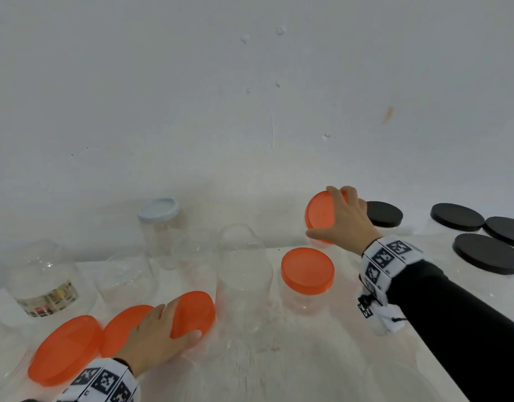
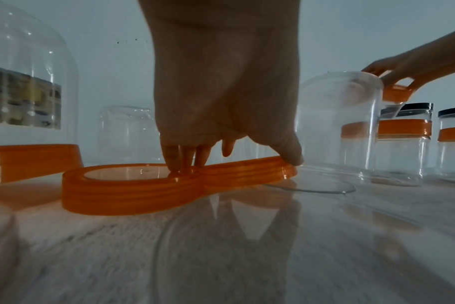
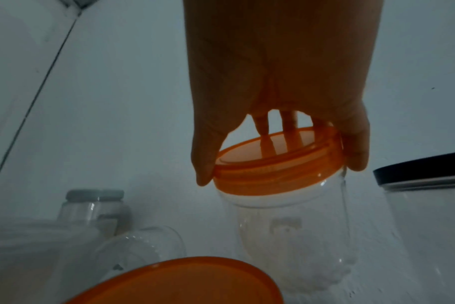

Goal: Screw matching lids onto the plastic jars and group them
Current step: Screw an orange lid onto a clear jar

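Note:
My right hand grips an orange lid from above at the back of the table. In the right wrist view that orange lid sits on the mouth of a clear jar, which leans a little, with my right hand curled round its rim. My left hand holds another orange lid near the front left. The left wrist view shows my left hand pinching this lid between thumb and fingers, low over the table.
Two more orange lids lie left of my left hand. A jar capped in orange stands mid-table. Several clear jars stand inverted, and one carries a white lid. Black-lidded jars crowd the right.

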A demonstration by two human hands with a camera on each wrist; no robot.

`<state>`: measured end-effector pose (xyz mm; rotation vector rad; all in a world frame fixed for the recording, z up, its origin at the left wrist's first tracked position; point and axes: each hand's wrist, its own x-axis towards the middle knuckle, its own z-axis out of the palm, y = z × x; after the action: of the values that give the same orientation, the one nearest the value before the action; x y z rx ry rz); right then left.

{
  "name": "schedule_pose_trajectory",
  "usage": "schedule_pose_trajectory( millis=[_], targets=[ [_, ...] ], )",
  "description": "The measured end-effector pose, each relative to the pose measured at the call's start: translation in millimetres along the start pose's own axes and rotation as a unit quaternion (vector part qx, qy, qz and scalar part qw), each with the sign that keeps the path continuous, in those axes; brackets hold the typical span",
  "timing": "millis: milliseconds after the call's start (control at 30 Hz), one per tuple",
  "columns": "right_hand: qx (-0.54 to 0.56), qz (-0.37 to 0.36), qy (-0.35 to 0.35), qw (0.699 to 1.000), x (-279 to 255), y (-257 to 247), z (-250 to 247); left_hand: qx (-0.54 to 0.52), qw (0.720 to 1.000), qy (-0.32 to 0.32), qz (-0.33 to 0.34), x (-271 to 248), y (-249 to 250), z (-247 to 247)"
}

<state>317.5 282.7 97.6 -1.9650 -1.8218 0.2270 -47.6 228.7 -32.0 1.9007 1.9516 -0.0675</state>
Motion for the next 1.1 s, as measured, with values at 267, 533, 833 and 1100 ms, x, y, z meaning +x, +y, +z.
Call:
schedule_pose_trajectory(
  millis=[267, 533, 833, 1100],
  targets=[
    [-0.165, 0.009, -0.123, 0.979, 45, -8, 27, 0.001, 1.0, -0.017, -0.022, 9, -7, 1],
    [-0.218, 0.053, -0.216, 0.95, 68, -1, 49, 0.015, 0.999, -0.019, -0.027, 9, -2, -1],
    [-0.281, 0.014, -0.256, 0.925, 77, -29, 50, 0.026, 0.999, -0.012, -0.037, 11, 2, -2],
    [-0.235, -0.062, -0.312, 0.919, 90, -100, 71, 0.024, 0.999, -0.02, -0.041, 15, -1, 1]
  ],
)
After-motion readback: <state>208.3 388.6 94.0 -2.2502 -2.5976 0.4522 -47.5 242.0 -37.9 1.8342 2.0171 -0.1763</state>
